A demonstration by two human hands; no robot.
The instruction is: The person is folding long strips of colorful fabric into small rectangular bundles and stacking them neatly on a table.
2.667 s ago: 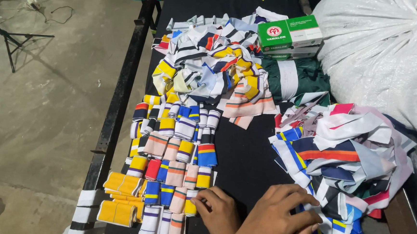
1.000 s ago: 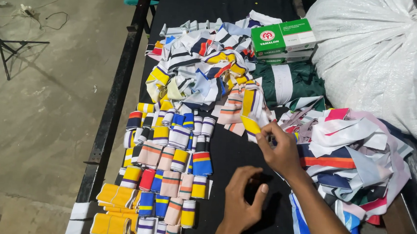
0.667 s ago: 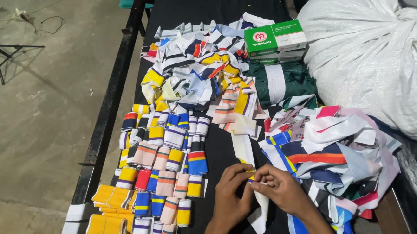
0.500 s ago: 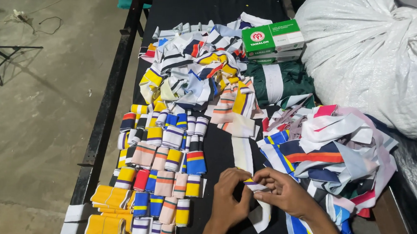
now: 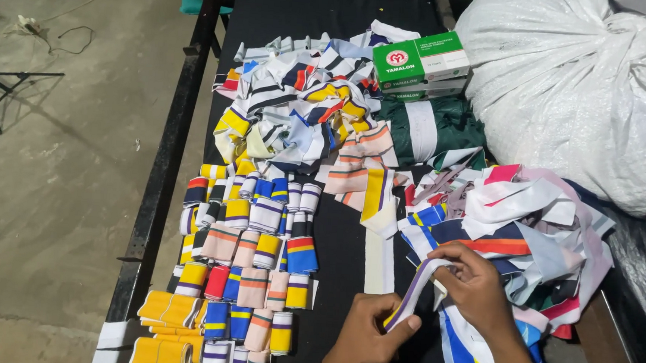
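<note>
Stretching between both hands is a narrow white knitted fabric strip with purple and yellow stripes [image 5: 413,295], held just above the black-covered bench [image 5: 342,242] at its near edge. I take the strip to be light, soft and limp: it droops wherever it is unsupported, so it probably wants a hold at both ends or at a fold, and a pinch should be enough since ribbed knit does not look slippery. It also looks likely to stretch if pulled hard.

The left hand [image 5: 368,339] is low, just left of the strip's lower end, palm turned inward, thumb pressing that end against the curled fingers; its grip is closed on the strip. The right hand [image 5: 476,286] sits higher, to the right of the strip's upper end, knuckles up and wrist bent, fingers wrapped over the fabric there; its grip is also closed on the strip.

Left of the strip lie rows of folded striped knit pieces in yellow, blue, red and peach [image 5: 247,266]. Beyond it, farther up the bench, is a loose heap of unfolded striped bands [image 5: 297,113], then a green and white cardboard box [image 5: 420,60]. Right of the strip sits another tangled pile of striped knit bands [image 5: 530,224], with a large white woven sack [image 5: 583,85] beyond that.
</note>
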